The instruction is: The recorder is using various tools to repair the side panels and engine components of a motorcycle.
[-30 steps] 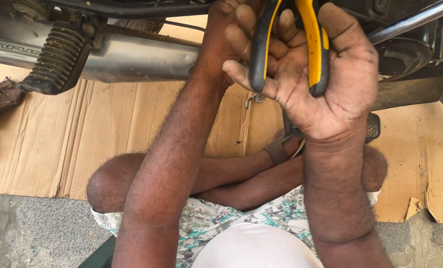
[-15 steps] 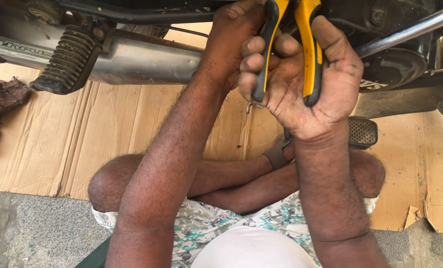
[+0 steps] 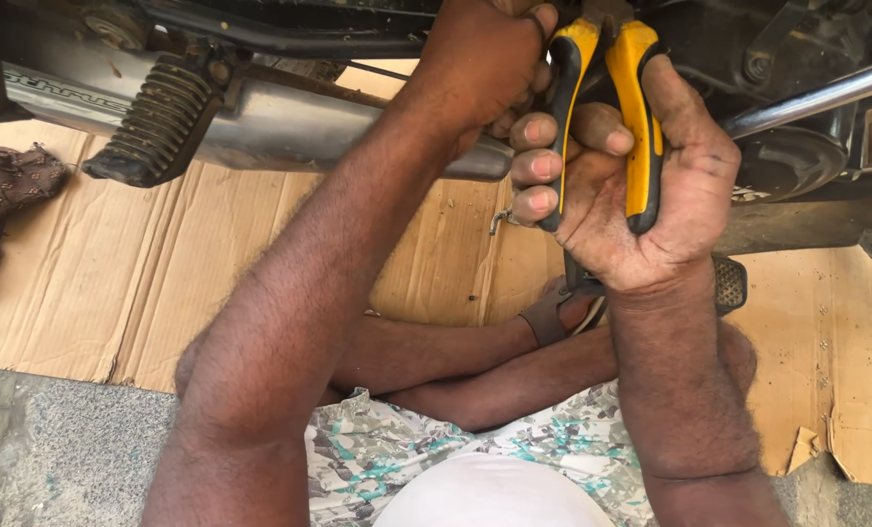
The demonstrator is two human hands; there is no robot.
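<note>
Pliers (image 3: 607, 107), yellow/black handles, are squeezed tight in the right hand (image 3: 631, 185), jaws hidden up in the bike's underside. Left hand (image 3: 480, 59) is clenched on a part beside them. Grip is set; whether anything's loosened can't be told.

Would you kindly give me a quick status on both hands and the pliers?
Right hand gripping yellow-handled pliers, jaws hidden. Left hand clenched up against the motorcycle underside. Silver exhaust pipe crosses just behind.

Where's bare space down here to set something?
Free: the cardboard between the brown rag and left forearm, and the cardboard corner right of the right hand. Crowded: under the exhaust pipe, where both hands and pliers work.
</note>
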